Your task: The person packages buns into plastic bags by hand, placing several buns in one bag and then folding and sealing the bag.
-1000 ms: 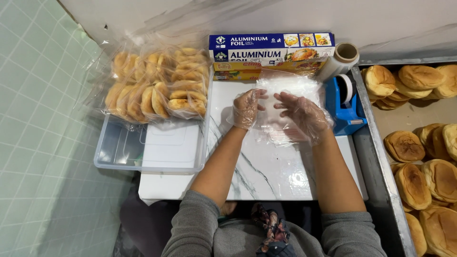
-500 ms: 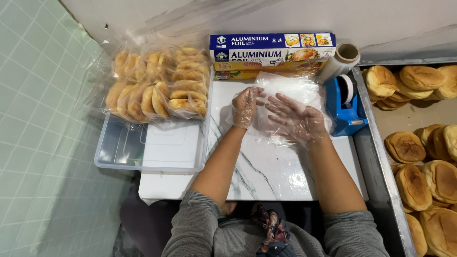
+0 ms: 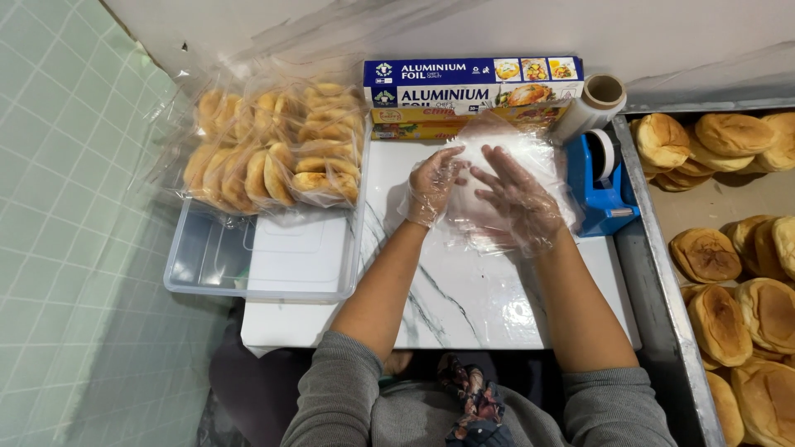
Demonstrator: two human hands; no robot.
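At the bottom of the frame two grey sleeves (image 3: 331, 397) lead up to bare forearms over a white marble-patterned board (image 3: 464, 298), smooth and glossy with grey veins; its lower half lies bare. Mid-frame, both hands wear thin, crinkly clear gloves. The left hand (image 3: 432, 184) is loosely curled, its fingertips pinching the left edge of a clear plastic sheet (image 3: 505, 149). The right hand (image 3: 517, 194) is spread, fingers fanned and lying flat on the same sheet. The sheet is filmy and wrinkled, and lies at the upper centre of the board, touching the boxes behind it.

To the left, a clear rectangular plastic tub (image 3: 215, 265) butts against the board's edge, with a white lid (image 3: 302, 252) resting in it. Bags of round golden buns (image 3: 273, 149), packed on edge in clear wrap, sit across the tub's far end at upper left.

To the right, a blue tape dispenser (image 3: 609, 186) stands just beside the right hand, and a cardboard-cored roll of film (image 3: 590, 106) leans above it. Beyond a grey metal rim, a tray (image 3: 662, 314) of loose browned buns (image 3: 716, 310) fills the right edge.

Farthest, stacked long foil boxes (image 3: 472, 83) line the board's upper edge against a pale wall.
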